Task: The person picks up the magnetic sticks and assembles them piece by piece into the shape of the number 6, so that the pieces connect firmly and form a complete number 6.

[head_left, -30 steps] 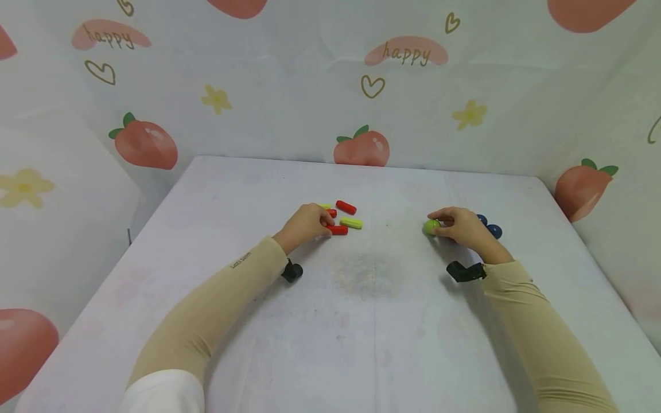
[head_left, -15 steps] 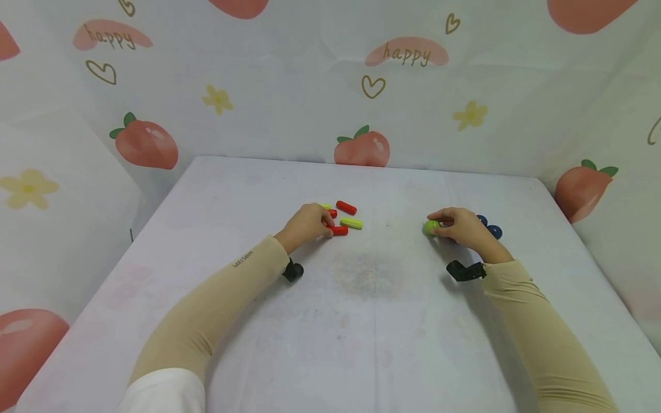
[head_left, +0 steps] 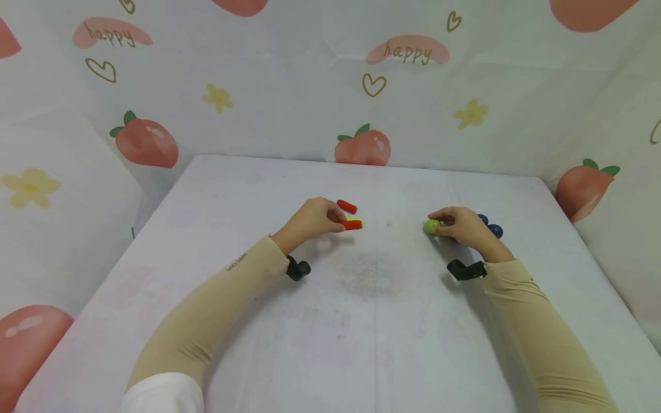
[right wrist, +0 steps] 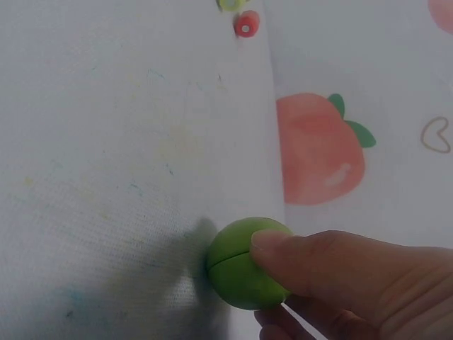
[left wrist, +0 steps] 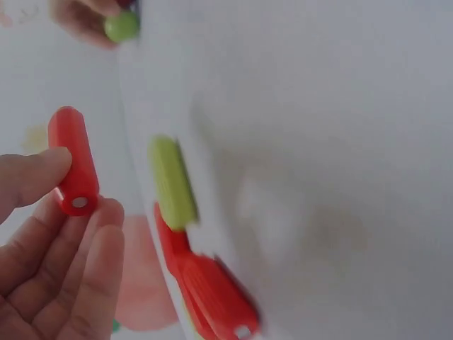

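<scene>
My left hand point(head_left: 320, 217) pinches a red magnetic stick point(head_left: 353, 225) between thumb and fingers, lifted off the table. A silver disc shows in the end of that stick in the left wrist view. Behind it, a yellow-green stick point(left wrist: 172, 184) and red sticks point(left wrist: 219, 297) lie on the cloth, with one red stick point(head_left: 347, 206) just beyond the hand. On the right, my right hand point(head_left: 459, 225) holds a green ball point(head_left: 431, 226) between thumb and fingers. A seam runs round this ball point(right wrist: 241, 269), which is at or close to the tabletop.
Dark blue balls point(head_left: 496, 231) sit just right of my right hand, partly hidden by it. A white cloth covers the table point(head_left: 382, 344). A printed curtain point(head_left: 289, 86) hangs behind the table's far edge.
The left hand has raised the red stick from the table and shifted it slightly right and away, now in front of the yellow-green stick. My right hand stays on the green ball.
</scene>
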Tool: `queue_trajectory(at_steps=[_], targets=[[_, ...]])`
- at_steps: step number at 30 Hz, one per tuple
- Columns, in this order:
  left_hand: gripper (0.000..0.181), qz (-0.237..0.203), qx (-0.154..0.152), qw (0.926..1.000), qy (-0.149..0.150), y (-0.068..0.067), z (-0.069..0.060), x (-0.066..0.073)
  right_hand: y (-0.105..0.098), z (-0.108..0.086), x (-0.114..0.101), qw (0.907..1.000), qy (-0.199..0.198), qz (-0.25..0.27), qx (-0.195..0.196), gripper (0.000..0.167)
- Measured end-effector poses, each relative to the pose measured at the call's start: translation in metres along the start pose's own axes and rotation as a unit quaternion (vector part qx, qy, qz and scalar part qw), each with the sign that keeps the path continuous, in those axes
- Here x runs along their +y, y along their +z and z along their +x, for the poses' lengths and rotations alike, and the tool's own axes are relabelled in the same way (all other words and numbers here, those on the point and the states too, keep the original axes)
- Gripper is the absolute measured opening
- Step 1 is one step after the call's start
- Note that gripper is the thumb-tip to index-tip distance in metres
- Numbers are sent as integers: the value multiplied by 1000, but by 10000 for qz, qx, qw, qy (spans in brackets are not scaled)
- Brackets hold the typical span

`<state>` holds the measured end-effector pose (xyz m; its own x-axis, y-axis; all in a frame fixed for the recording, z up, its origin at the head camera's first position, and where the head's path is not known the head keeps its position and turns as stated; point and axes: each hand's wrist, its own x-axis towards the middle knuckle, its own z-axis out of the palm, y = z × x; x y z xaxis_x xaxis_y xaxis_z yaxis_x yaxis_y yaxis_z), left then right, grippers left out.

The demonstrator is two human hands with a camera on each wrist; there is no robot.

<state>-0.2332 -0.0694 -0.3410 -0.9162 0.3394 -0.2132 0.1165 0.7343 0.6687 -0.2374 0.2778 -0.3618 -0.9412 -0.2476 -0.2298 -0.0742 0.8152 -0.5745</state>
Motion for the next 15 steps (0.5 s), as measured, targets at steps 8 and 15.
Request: queue_trajectory(at_steps=[8,15], targets=[[18,-294,-232,9990,226,20,-2,8,0,0,-1,10000,13,5,15,43],[15,-116,-469,9988,61,34,9,0,0,0,0,10000,35,-9,13,43]])
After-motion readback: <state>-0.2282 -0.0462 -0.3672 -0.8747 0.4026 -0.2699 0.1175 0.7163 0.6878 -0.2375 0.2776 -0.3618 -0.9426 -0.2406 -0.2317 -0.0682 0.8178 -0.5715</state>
